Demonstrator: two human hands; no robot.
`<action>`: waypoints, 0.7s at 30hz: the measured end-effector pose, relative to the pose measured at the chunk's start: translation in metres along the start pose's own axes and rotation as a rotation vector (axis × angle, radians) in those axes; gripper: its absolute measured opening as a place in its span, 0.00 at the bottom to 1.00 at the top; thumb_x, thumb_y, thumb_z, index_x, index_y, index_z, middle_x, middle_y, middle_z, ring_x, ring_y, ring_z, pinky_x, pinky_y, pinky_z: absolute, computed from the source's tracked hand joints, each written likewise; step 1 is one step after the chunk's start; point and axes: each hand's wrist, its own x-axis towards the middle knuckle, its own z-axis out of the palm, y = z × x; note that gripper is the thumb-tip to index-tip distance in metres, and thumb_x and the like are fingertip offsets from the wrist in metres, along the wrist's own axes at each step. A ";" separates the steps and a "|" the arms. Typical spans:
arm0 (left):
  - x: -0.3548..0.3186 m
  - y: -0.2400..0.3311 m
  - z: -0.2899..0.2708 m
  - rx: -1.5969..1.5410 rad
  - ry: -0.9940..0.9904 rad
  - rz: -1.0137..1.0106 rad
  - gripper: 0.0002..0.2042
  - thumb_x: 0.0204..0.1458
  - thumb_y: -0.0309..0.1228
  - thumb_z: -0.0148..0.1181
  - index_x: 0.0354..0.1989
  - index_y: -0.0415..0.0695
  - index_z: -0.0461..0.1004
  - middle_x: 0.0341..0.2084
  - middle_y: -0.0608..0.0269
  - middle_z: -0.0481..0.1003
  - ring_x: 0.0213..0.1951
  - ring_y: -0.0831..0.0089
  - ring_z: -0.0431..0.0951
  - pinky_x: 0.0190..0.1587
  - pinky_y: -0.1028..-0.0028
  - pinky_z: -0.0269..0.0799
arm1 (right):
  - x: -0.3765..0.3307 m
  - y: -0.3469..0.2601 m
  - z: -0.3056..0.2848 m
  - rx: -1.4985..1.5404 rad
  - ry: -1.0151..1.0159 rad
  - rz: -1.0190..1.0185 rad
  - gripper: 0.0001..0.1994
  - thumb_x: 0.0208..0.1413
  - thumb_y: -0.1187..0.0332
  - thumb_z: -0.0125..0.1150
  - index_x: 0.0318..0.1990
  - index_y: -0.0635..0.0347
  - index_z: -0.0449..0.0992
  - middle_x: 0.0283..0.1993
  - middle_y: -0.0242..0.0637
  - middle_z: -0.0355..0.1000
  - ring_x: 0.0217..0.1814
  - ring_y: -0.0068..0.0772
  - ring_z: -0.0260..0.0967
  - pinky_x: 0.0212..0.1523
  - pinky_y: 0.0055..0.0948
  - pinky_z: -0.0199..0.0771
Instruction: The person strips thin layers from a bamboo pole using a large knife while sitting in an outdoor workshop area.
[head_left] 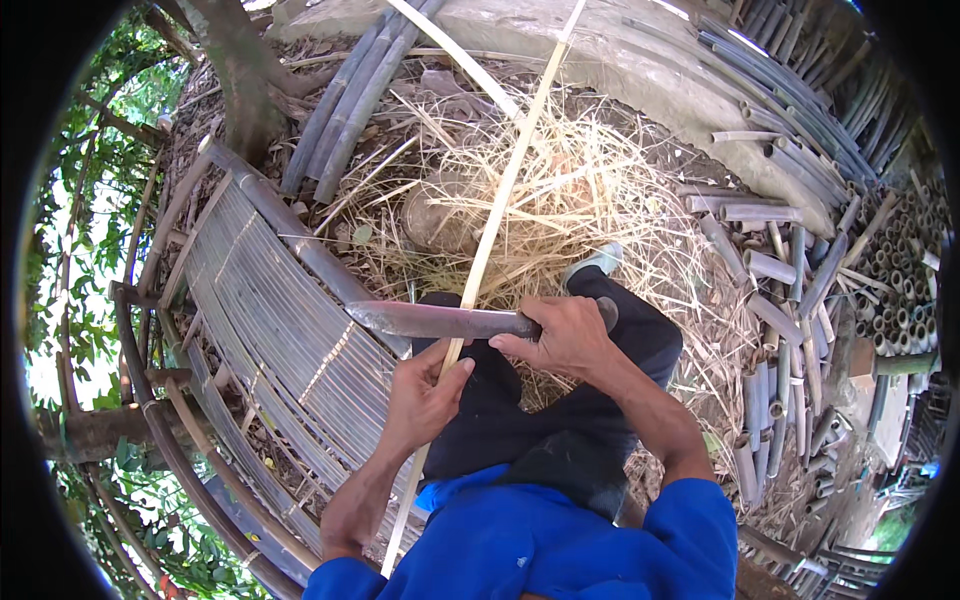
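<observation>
Right hand fingers clenched on knife handle, blade seemingly across bamboo strip. Left hand pinches strip just below blade.

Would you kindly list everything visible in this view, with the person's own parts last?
Bamboo strip: one, pale yellow, running from the top centre down past the left hand.
Knife: one, grey blade, lying across the strip at centre.
Woven bamboo panel: one, grey, left.
Bamboo shavings: a heap, straw-coloured, upper centre.
Cut bamboo tubes: many, grey-green, right.
Long bamboo poles: several, grey, upper left.
Tree trunk: one, brown, upper left.
Shoe: one, pale, centre right.
Left hand: grips the strip.
Right hand: grips the knife handle.
</observation>
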 end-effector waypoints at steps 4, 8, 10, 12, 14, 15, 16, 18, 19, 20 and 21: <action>-0.010 0.012 -0.003 -0.085 0.010 -0.036 0.14 0.64 0.27 0.58 0.57 0.36 0.73 0.15 0.75 0.64 0.13 0.87 0.60 0.15 0.81 0.52 | 0.013 0.012 -0.013 -0.022 0.034 0.040 0.29 0.52 0.36 0.65 0.27 0.58 0.77 0.18 0.45 0.73 0.22 0.48 0.76 0.26 0.44 0.75; -0.031 0.008 -0.020 -0.033 -0.002 -0.046 0.16 0.62 0.26 0.61 0.56 0.35 0.73 0.16 0.75 0.67 0.13 0.88 0.62 0.15 0.81 0.53 | 0.039 0.045 -0.036 -0.045 -0.035 0.375 0.36 0.57 0.31 0.55 0.33 0.62 0.81 0.20 0.44 0.74 0.25 0.49 0.77 0.32 0.47 0.77; -0.048 -0.003 -0.027 -0.003 0.010 -0.058 0.16 0.61 0.27 0.62 0.56 0.35 0.74 0.16 0.75 0.69 0.14 0.88 0.63 0.16 0.81 0.54 | 0.053 0.075 -0.040 -0.035 0.002 0.506 0.41 0.58 0.27 0.48 0.36 0.65 0.82 0.21 0.45 0.75 0.27 0.48 0.77 0.35 0.46 0.77; -0.066 -0.014 -0.031 0.201 0.016 -0.027 0.14 0.59 0.27 0.65 0.51 0.35 0.77 0.17 0.74 0.71 0.14 0.87 0.64 0.16 0.81 0.55 | 0.067 0.135 -0.064 0.034 0.163 0.634 0.42 0.60 0.28 0.46 0.38 0.67 0.82 0.20 0.46 0.72 0.26 0.45 0.74 0.34 0.45 0.73; -0.091 -0.031 -0.039 0.132 0.021 -0.100 0.13 0.59 0.27 0.66 0.50 0.35 0.79 0.18 0.74 0.72 0.16 0.87 0.66 0.18 0.81 0.57 | 0.066 0.163 -0.077 0.071 0.267 0.700 0.40 0.62 0.30 0.48 0.38 0.68 0.82 0.17 0.46 0.69 0.24 0.42 0.70 0.31 0.44 0.70; -0.098 -0.030 -0.039 0.061 0.056 -0.179 0.12 0.59 0.26 0.66 0.48 0.34 0.80 0.20 0.74 0.73 0.18 0.88 0.67 0.20 0.81 0.59 | 0.065 0.156 -0.079 -0.028 0.243 0.659 0.40 0.61 0.30 0.48 0.38 0.69 0.82 0.17 0.45 0.69 0.24 0.41 0.69 0.31 0.44 0.69; -0.096 -0.030 -0.041 0.055 0.070 -0.179 0.12 0.59 0.26 0.66 0.48 0.34 0.80 0.20 0.74 0.73 0.18 0.88 0.67 0.20 0.81 0.59 | 0.064 0.149 -0.081 -0.129 0.220 0.616 0.40 0.61 0.30 0.48 0.39 0.69 0.82 0.18 0.44 0.68 0.24 0.41 0.68 0.30 0.44 0.68; -0.086 -0.027 -0.049 0.046 0.048 -0.272 0.13 0.61 0.30 0.63 0.49 0.34 0.80 0.15 0.74 0.70 0.16 0.88 0.65 0.18 0.81 0.56 | 0.058 0.122 -0.062 -0.025 0.166 0.603 0.40 0.61 0.30 0.48 0.40 0.68 0.82 0.17 0.43 0.68 0.23 0.39 0.68 0.29 0.43 0.67; -0.075 -0.023 -0.052 0.043 0.047 -0.294 0.14 0.63 0.31 0.62 0.50 0.34 0.80 0.13 0.75 0.68 0.15 0.88 0.64 0.17 0.80 0.55 | 0.065 0.105 -0.056 0.074 0.147 0.562 0.40 0.62 0.30 0.48 0.41 0.67 0.82 0.17 0.42 0.68 0.22 0.38 0.67 0.27 0.42 0.66; -0.064 -0.024 -0.054 0.037 0.018 -0.203 0.15 0.65 0.32 0.58 0.54 0.35 0.78 0.13 0.75 0.66 0.15 0.88 0.63 0.17 0.80 0.55 | 0.064 0.090 -0.045 0.082 0.089 0.545 0.39 0.62 0.31 0.48 0.41 0.66 0.83 0.17 0.40 0.68 0.22 0.37 0.67 0.27 0.40 0.66; -0.053 -0.025 -0.050 0.024 0.023 -0.123 0.16 0.65 0.32 0.58 0.56 0.35 0.77 0.14 0.75 0.65 0.16 0.88 0.63 0.18 0.80 0.55 | 0.061 0.076 -0.035 0.089 0.030 0.527 0.39 0.62 0.31 0.48 0.42 0.65 0.83 0.17 0.38 0.68 0.22 0.36 0.67 0.26 0.39 0.65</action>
